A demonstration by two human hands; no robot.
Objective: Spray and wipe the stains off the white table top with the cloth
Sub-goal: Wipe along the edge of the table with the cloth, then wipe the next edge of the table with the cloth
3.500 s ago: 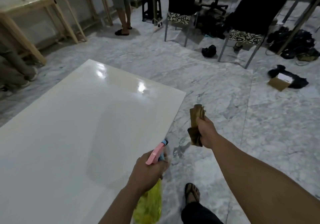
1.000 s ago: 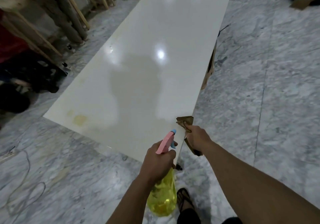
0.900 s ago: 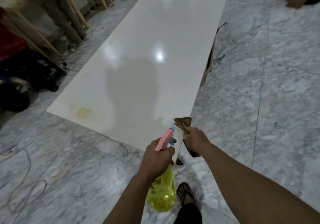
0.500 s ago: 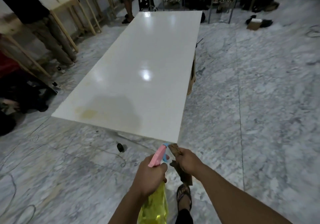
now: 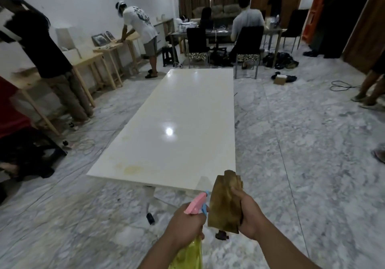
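Yellowish stains (image 5: pixel 131 168) remain unsprayed (near corner); spray bottle (image 5: pixel 194 223) gripped by left hand (image 5: pixel 184 225), brown cloth (image 5: pixel 226 203) clutched by right hand (image 5: pixel 251 216); nozzle must be aimed there.

One white table top (image 5: pixel 183 110), one cloth (image 5: pixel 226 204), one spray bottle (image 5: pixel 192 233), perhaps two stains (image 5: pixel 132 168)

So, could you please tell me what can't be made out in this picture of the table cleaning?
All in the head view:
- Spray bottle: its lower body is cut off by the bottom edge, and the left hand covers the trigger.
- Cloth: its lower corner is hidden by the right hand.
- White table top: the near right corner sits behind the cloth.
- Stains: too faint to tell whether wet or dry.
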